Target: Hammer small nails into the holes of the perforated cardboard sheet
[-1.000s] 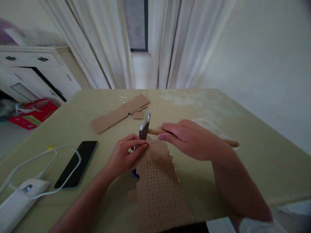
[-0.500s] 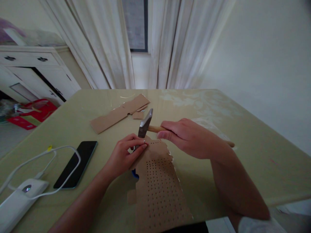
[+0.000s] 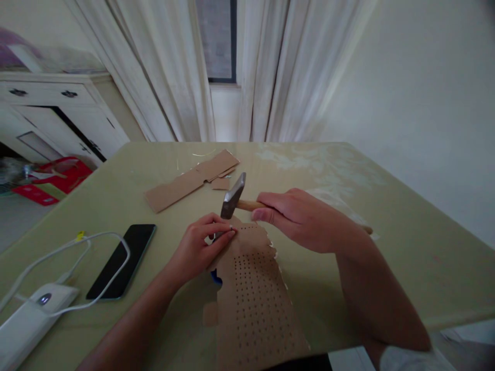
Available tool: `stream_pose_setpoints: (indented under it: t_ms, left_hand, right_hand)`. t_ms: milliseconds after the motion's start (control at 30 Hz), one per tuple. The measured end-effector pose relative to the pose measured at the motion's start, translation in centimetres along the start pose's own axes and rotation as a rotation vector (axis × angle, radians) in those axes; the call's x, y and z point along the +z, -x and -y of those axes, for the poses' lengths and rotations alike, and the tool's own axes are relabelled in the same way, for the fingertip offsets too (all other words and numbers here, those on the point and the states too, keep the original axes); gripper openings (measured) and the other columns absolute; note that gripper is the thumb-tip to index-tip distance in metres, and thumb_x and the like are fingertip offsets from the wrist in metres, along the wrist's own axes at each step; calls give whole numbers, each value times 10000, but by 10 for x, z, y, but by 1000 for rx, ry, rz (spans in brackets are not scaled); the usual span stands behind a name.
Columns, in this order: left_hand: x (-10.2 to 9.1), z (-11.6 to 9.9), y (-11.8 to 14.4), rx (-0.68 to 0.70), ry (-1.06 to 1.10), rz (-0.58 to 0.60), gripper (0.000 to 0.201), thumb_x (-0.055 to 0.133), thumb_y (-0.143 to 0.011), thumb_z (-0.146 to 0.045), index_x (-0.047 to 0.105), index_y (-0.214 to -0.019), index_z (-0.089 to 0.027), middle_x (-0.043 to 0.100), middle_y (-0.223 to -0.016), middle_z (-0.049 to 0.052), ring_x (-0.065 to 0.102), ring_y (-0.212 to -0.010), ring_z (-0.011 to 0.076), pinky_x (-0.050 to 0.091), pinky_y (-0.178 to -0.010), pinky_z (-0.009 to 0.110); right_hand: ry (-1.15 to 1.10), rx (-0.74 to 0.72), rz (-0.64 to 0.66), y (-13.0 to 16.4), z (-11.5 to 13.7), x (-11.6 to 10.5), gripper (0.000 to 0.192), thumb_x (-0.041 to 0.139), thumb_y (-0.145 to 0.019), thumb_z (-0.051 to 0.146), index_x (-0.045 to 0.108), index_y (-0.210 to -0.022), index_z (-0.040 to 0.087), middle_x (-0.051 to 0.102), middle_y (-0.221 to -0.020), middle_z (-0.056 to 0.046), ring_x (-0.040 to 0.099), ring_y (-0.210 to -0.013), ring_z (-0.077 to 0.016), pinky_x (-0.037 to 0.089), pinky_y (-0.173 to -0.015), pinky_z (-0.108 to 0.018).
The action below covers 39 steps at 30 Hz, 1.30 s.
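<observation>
The fingers point(image 3: 223, 237) of the left hand point(image 3: 197, 246) are pinched together, thumb and forefinger closed on a small pin point(image 3: 231, 228) at the far left part of a perforated cardboard sheet point(image 3: 257, 293). The pin sits right between the two tips, too small for its point to be made out. The sheet lies just under and to the right of these fingers, running from there toward the near edge of the table point(image 3: 328, 170). Many rows of punched holes point(image 3: 251, 281) cover its near and middle parts, with one short row at the far end, to the right of the pinch. Its right edge is ragged.

The right hand point(image 3: 299, 220) is wrapped around the wooden handle of a hammer point(image 3: 232, 197), whose metal head hangs just above and beyond the left fingertips, apart from the pin. The handle runs right from the head into the grip, and its end shows past the wrist.

A bit of something blue point(image 3: 215, 277) shows at the sheet's left edge. Farther left lies a dark phone point(image 3: 124, 262), with a white power bank point(image 3: 38, 314) and its cable point(image 3: 104, 235) beside it. A cardboard strip point(image 3: 181, 186) lies on the far left.
</observation>
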<state>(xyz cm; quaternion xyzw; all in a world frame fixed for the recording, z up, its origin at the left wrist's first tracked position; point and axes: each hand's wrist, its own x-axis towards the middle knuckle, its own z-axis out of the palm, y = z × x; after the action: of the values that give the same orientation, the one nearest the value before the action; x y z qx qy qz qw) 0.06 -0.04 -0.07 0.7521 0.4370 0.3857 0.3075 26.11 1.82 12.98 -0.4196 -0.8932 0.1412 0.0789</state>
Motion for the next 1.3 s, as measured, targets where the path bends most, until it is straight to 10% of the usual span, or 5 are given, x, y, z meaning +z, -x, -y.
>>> stream_pose_setpoints:
  t_ms: [1300]
  left_hand:
    - [-5,-3,-3,19,-100,83,331,849,-893,-447,782,-1159,-261,652,-1184,64,624,-961,213,518,-739,302]
  right_hand:
    - [38,-35,172,-4,-6,10,419,425,-1165,473,720,-1076,189,779,-972,-81,681,-833,-224,347,-711,-330]
